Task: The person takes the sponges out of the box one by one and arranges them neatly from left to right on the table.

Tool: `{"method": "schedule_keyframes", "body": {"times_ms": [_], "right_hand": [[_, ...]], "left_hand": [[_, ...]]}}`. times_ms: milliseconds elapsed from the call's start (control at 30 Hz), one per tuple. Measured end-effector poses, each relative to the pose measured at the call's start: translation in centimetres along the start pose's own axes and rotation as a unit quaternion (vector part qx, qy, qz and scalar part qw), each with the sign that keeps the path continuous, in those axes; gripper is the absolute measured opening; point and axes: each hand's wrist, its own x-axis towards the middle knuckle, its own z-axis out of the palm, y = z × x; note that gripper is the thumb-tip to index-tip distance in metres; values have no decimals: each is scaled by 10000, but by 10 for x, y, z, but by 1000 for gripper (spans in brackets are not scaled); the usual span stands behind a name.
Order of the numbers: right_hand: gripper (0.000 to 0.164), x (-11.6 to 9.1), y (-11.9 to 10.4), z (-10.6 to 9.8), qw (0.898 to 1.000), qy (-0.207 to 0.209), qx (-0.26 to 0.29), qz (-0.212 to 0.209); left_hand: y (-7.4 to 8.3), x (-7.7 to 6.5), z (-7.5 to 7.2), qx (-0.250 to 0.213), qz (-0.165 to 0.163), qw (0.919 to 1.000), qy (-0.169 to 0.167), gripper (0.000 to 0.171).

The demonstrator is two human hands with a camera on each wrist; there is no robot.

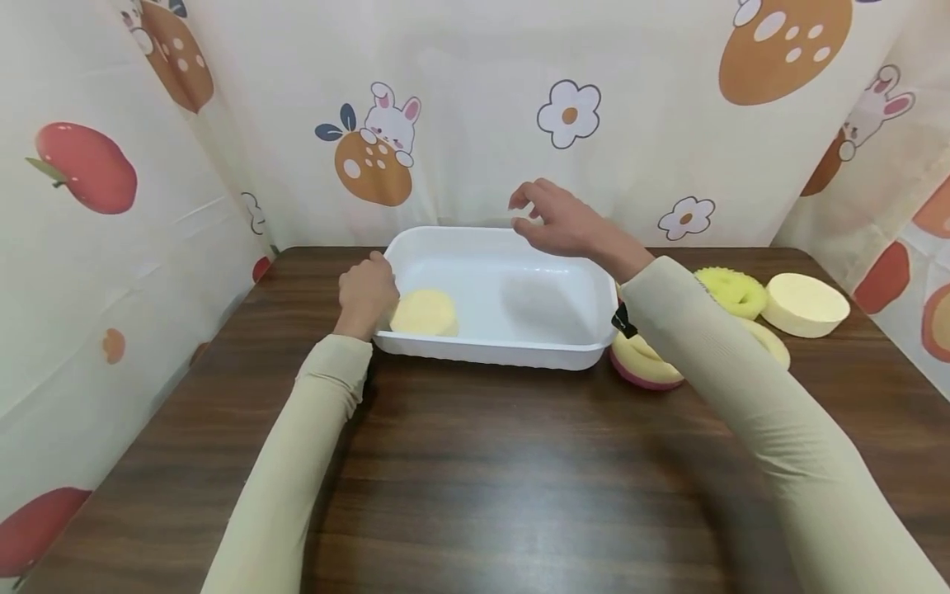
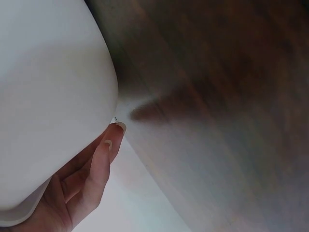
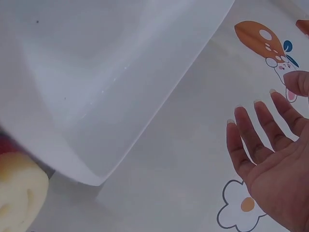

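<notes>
A white rectangular tray [image 1: 490, 355] stands on the dark wooden table. At its left side my left hand [image 1: 368, 289] grips the rim; in the left wrist view the fingers [image 2: 99, 169] curve along the tray's outer wall, and the thumb is hidden. Inside the tray's front left corner lies a thick pale yellow round piece [image 1: 425, 313], soft-looking. My right hand [image 1: 557, 216] hovers above the tray's back right rim. The right wrist view shows that palm with its fingers [image 3: 246, 130] loosely extended, holding nothing.
Right of the tray, partly behind my right sleeve, lie a cream ring-like piece with a reddish underside [image 1: 644, 363], a green ring with a bumpy edge [image 1: 731, 290] and a pale yellow disc [image 1: 806, 305]. A printed curtain [image 1: 475, 124] hangs behind the table.
</notes>
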Motion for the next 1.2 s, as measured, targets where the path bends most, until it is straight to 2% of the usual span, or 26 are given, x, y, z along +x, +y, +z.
{"method": "schedule_keyframes", "body": {"times_ms": [400, 667, 900, 1200], "right_hand": [[44, 11, -14, 8, 9995, -175, -133, -236], [55, 17, -20, 13, 9988, -362, -327, -103], [54, 22, -21, 20, 9989, -368, -246, -174], [55, 26, -21, 37, 9977, -529, -213, -368]], "left_hand": [[-1, 3, 2, 32, -80, 9999, 108, 42], [0, 2, -1, 32, -66, 9999, 89, 39], [0, 3, -3, 73, -45, 9999, 115, 40], [2, 0, 2, 90, -85, 9999, 56, 40]]}}
